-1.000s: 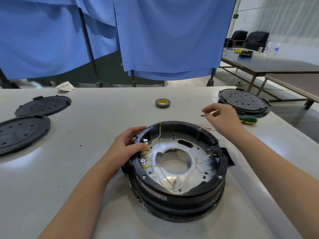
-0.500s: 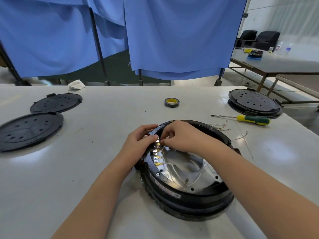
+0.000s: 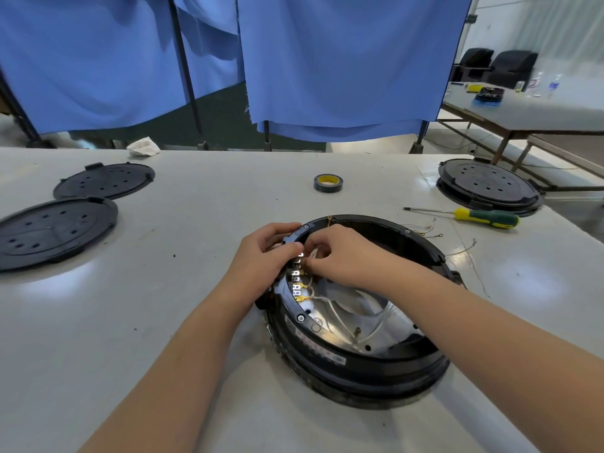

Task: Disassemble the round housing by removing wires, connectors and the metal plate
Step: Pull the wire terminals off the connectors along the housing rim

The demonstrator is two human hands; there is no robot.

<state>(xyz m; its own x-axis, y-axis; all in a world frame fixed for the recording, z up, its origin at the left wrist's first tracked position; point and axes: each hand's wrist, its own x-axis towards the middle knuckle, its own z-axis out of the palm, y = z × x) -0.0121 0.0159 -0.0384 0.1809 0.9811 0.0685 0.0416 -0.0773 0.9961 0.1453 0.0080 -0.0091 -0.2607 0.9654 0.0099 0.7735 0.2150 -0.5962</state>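
The round housing [image 3: 356, 308] was recorded lying flat on the worktop [image 3: 163, 322] at lower centre of the frame, open side up, with the metal plate [image 3: 369, 318] seated inside and white wires [image 3: 330, 305] running across it. A pale label strip [image 3: 322, 349] was noted on the near outer wall; its print was too small to be read.

The terminal row [image 3: 298, 282] was seen on the inner left wall, its long axis running near to far along the rim, with yellow-sleeved connectors [image 3: 303, 298] plugged in at its near end. Both hands were met at the far end of that row. The left hand [image 3: 264, 256] was curled over the rim from outside, thumb pressed on the top edge, bracing the housing. The right hand [image 3: 340, 256] was reached across from inside, fingertips pinched together at a terminal; what exactly was pinched could not be told. The next pull was judged to run inward, away from the wall, with the right hand better placed for it.

Further back, loose removed wires [image 3: 425, 228] and a green-and-yellow screwdriver [image 3: 483, 218] were noted at right, a tape roll [image 3: 328, 182] at centre, two black covers [image 3: 55, 228] at left. No readable brand was found.
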